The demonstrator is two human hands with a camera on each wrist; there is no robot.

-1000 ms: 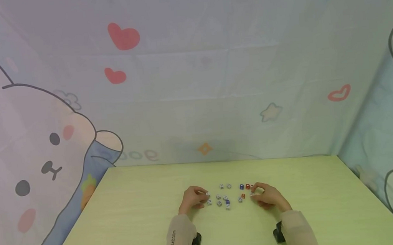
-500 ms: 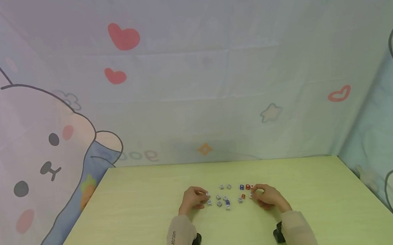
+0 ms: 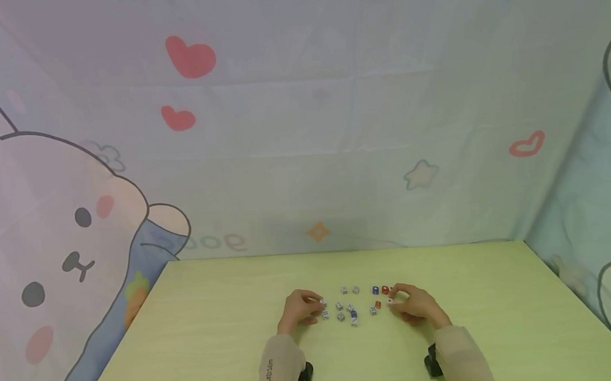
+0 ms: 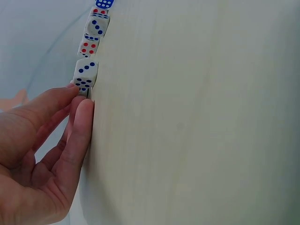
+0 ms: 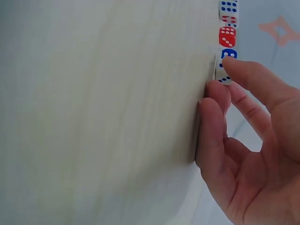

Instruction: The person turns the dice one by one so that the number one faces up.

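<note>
My left hand rests low at the left of a loose group of dice. Its thumb and fingertips pinch a white die, largely hidden behind another white die in the left wrist view. At the group's right side, my right hand pinches a white die with blue pips between thumb and fingers, close over the table. A red die and a blue die lie just beyond its fingertips. An orange-red die is to their near side.
Several more white dice lie between the hands, with a blue die among them. Two white dice, one of them a die at the left, sit farther back. The pale table ends at a printed cloth backdrop.
The white die at my right fingertips has turned and now shows a different face, after shifting slightly. My left hand and the other dice stay in place.
</note>
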